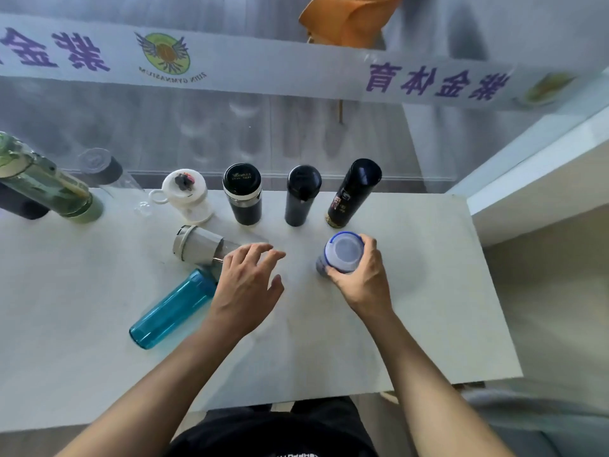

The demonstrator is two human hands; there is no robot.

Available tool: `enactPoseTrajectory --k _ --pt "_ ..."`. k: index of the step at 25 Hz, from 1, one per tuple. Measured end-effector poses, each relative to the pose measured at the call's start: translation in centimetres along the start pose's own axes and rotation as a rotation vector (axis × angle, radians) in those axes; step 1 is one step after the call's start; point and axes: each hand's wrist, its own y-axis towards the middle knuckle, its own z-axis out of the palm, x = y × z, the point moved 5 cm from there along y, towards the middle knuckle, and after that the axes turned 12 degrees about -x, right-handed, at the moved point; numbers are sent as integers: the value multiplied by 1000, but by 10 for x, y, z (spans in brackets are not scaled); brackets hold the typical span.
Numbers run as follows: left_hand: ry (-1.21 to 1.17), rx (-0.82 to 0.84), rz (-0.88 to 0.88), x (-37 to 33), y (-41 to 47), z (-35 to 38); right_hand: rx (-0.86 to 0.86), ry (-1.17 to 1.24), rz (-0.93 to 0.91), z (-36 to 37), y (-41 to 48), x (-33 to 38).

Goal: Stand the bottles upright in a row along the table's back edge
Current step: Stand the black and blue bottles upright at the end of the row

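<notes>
My right hand (361,282) has its fingers wrapped round the blue-lidded bottle (342,255), upright mid-bench (412,324); three black bottles (298,194) and a white one (186,196) stand along the back edge; my left hand (245,286), fingers spread, hovers beside the lying teal bottle (171,310) and grey bottle (197,244).

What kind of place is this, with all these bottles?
Probably a sports hall or gym lobby. The glass wall behind the table carries a banner with a winged-ball logo that seems to read "gymnasium" in mirrored letters. The drinking bottles, like the blue bottle, fit that.
</notes>
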Motion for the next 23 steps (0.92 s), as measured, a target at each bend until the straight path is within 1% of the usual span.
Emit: enactPoseTrajectory --k 3,6,13,18,23 --pt "-19 12 27 -23 6 9 -64 35 41 -27 16 -26" --pt "-17 17 -2 -41 10 19 -76 36 48 -45 41 -47" --pt "9 16 -77 -88 16 42 -7 77 15 -53 113 -76" --pt "43 37 -128 -112 15 60 39 136 -18 -45 157 -78" --pt "72 9 -140 -122 30 66 75 146 -28 -35 182 -77"
